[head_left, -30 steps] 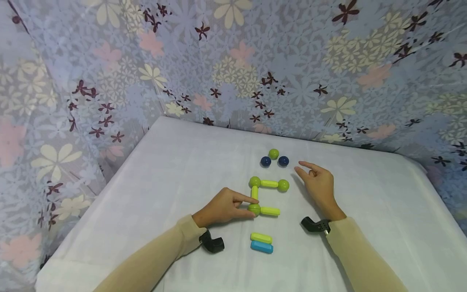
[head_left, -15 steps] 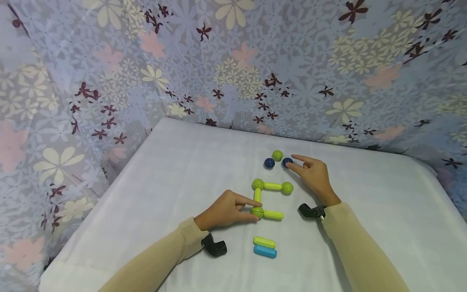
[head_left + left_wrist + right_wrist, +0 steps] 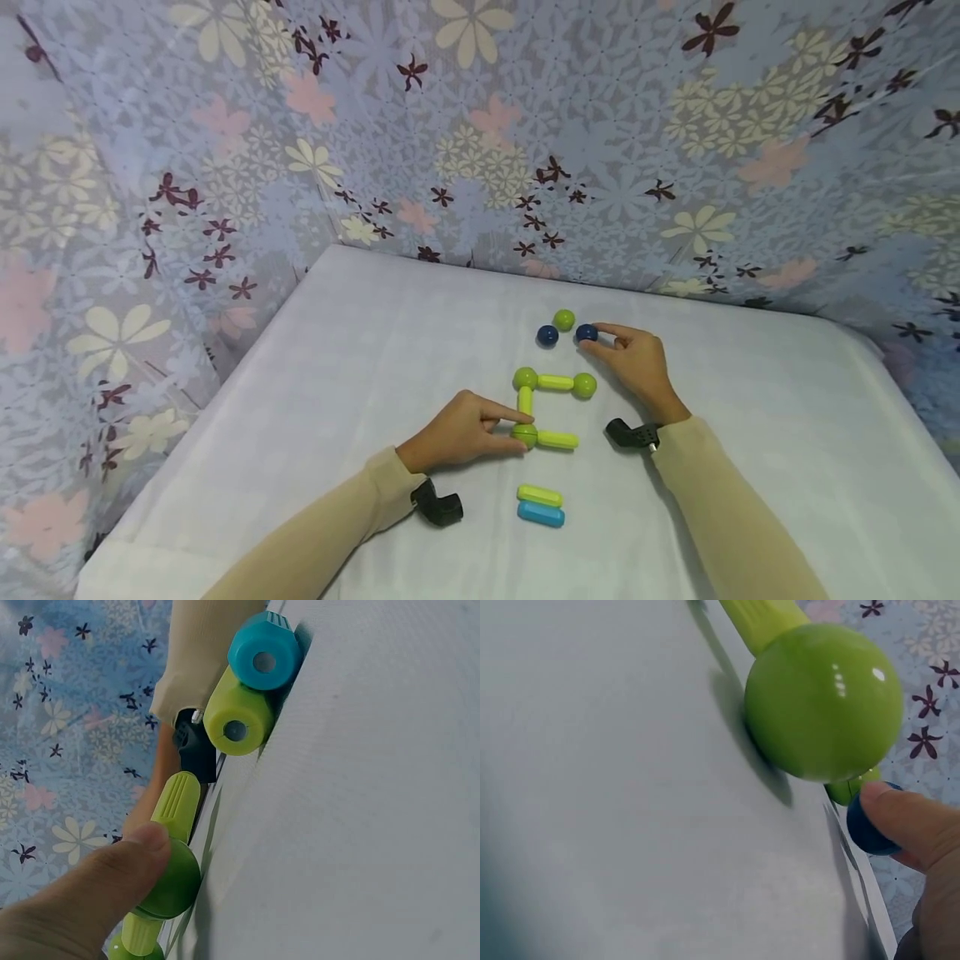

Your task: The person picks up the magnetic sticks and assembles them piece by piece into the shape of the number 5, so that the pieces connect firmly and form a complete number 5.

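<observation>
My left hand (image 3: 457, 433) pinches the green ball (image 3: 524, 435) at the near corner of a joined shape, thumb and index finger on either side of it. The shape runs from that ball along a yellow-green rod (image 3: 558, 440) to the right and another rod (image 3: 525, 402) away from me. A far green ball (image 3: 526, 378), a third rod (image 3: 555, 382) and an end ball (image 3: 584, 385) complete its outline. Farther back, my right hand (image 3: 636, 364) pinches a dark blue ball (image 3: 587, 333) between thumb and index finger, as the right wrist view also shows (image 3: 870, 825).
Beside the held ball lie another dark blue ball (image 3: 547, 336) and a loose green ball (image 3: 564, 320). Closer to me, a loose yellow-green rod (image 3: 540, 496) lies against a blue rod (image 3: 541, 513). A flowered cloth (image 3: 480, 150) hangs behind the white table (image 3: 360, 333).
My right hand has moved left to the right-hand dark blue ball and now pinches it. The left hand stays on the near green ball of the shape.
</observation>
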`<state>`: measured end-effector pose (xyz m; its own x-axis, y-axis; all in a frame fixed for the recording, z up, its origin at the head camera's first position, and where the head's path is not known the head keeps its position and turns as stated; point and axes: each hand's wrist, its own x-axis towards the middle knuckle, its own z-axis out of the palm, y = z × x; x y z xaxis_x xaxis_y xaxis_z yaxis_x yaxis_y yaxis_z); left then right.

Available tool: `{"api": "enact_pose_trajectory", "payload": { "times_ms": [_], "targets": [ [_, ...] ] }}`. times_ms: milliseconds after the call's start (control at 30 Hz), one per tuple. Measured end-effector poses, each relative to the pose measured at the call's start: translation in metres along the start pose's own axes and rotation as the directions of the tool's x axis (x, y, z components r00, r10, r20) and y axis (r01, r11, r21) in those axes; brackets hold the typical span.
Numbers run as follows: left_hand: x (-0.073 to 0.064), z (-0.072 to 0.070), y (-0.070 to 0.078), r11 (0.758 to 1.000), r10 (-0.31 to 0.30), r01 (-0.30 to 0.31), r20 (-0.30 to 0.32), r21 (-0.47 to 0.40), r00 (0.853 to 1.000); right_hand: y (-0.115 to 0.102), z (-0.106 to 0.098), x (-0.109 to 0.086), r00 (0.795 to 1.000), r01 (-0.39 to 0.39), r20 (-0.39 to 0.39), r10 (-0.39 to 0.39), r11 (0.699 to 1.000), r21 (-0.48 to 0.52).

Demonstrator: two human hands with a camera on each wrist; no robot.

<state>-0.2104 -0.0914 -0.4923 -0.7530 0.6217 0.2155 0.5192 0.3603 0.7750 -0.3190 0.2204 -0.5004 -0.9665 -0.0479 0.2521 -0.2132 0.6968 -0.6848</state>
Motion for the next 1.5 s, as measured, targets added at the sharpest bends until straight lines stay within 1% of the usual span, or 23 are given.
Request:
{"api": "enact_pose_trajectory", "payload": {
  "times_ms": [100,233,300,400,500,567,667,767,933,1200,1333,1500],
  "targets": [
    [0.0,-0.001,0.0,1.0,0.003,-0.003,-0.005,0.015,1.0,-0.002,-0.002,-0.002,0.999,-0.018,-0.026,0.019,0.999,0.051],
    [0.002,-0.002,0.001,0.999,0.022,-0.022,-0.011,0.025,1.0,-0.005,-0.009,-0.005,0.996,-0.054,-0.059,0.062,0.99,0.13],
    [0.002,-0.003,0.002,0.999,0.024,-0.024,-0.016,0.021,1.0,-0.006,-0.012,-0.007,0.994,-0.076,-0.062,0.086,0.987,0.143],
    [0.002,-0.003,0.003,1.0,0.017,-0.017,-0.011,0.015,1.0,-0.006,-0.016,-0.015,0.99,-0.117,-0.065,0.129,0.979,0.167],
    [0.001,-0.003,0.004,1.0,0.008,-0.008,-0.005,0.008,1.0,-0.005,-0.021,-0.028,0.986,-0.135,-0.071,0.152,0.97,0.202],
    [0.0,-0.004,0.005,1.0,0.004,-0.004,-0.005,0.004,1.0,-0.004,-0.025,-0.037,0.987,-0.126,-0.069,0.145,0.966,0.225],
    [0.001,-0.004,0.004,1.0,0.002,-0.002,-0.012,0.003,1.0,-0.005,-0.029,-0.051,0.992,-0.102,-0.048,0.115,0.97,0.223],
    [0.002,-0.004,0.003,1.0,0.001,-0.001,-0.015,0.012,1.0,-0.006,-0.033,-0.065,0.995,-0.089,-0.022,0.096,0.973,0.211],
    [0.004,-0.002,0.004,1.0,0.0,0.0,-0.013,0.025,1.0,-0.009,-0.04,-0.093,0.996,-0.087,0.017,0.085,0.978,0.191],
    [0.002,0.001,0.002,1.0,-0.01,0.01,0.001,0.0,1.0,-0.019,-0.04,-0.14,0.997,-0.025,0.079,0.013,0.987,0.159],
    [0.0,0.001,0.0,1.0,0.0,0.0,-0.009,0.004,1.0,-0.025,-0.037,-0.152,0.993,0.006,0.113,-0.023,0.989,0.146],
    [0.0,0.001,0.0,1.0,0.005,-0.004,-0.016,0.015,1.0,-0.029,-0.035,-0.156,0.991,0.03,0.124,-0.048,0.99,0.14]
  ]
}}
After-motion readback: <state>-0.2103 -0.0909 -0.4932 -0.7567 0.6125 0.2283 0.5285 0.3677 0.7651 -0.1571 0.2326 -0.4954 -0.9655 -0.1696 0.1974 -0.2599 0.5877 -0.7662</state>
